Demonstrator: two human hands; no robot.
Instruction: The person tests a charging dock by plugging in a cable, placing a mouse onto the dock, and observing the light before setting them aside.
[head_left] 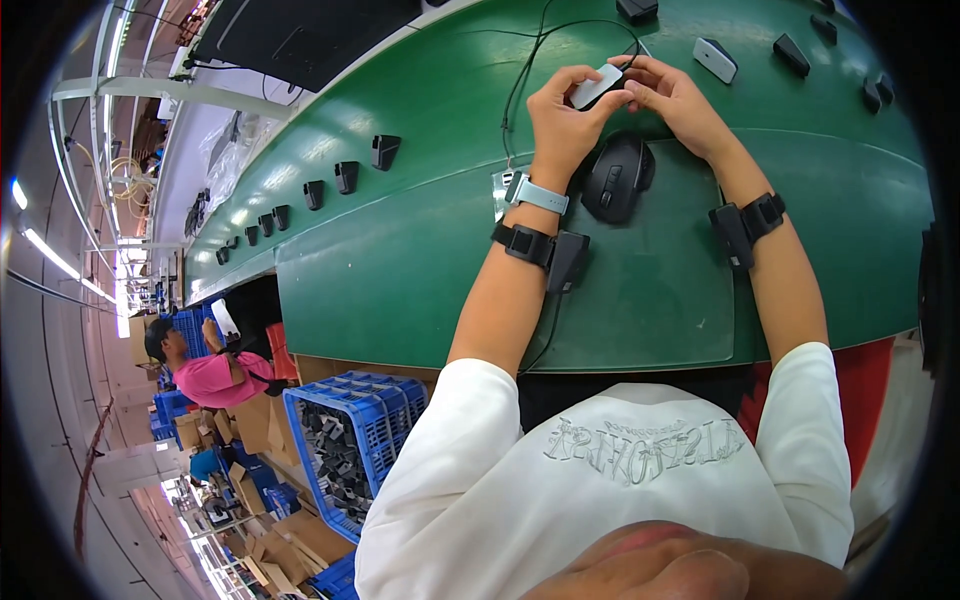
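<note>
Mat (660, 300) free toward body; black mouse (617, 177) under hands, cable (520, 85) left.

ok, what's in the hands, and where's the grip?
A small white flat piece, gripped by both hands: left hand at its near-left end, right hand at its far-right end. The black mouse below lies unheld.

Head view, looking steeply down, close over green bench (400, 260)

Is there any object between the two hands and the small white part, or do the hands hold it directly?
Nothing visible between them: the left hand and right hand grip the small white part directly, above the black mouse.
</note>
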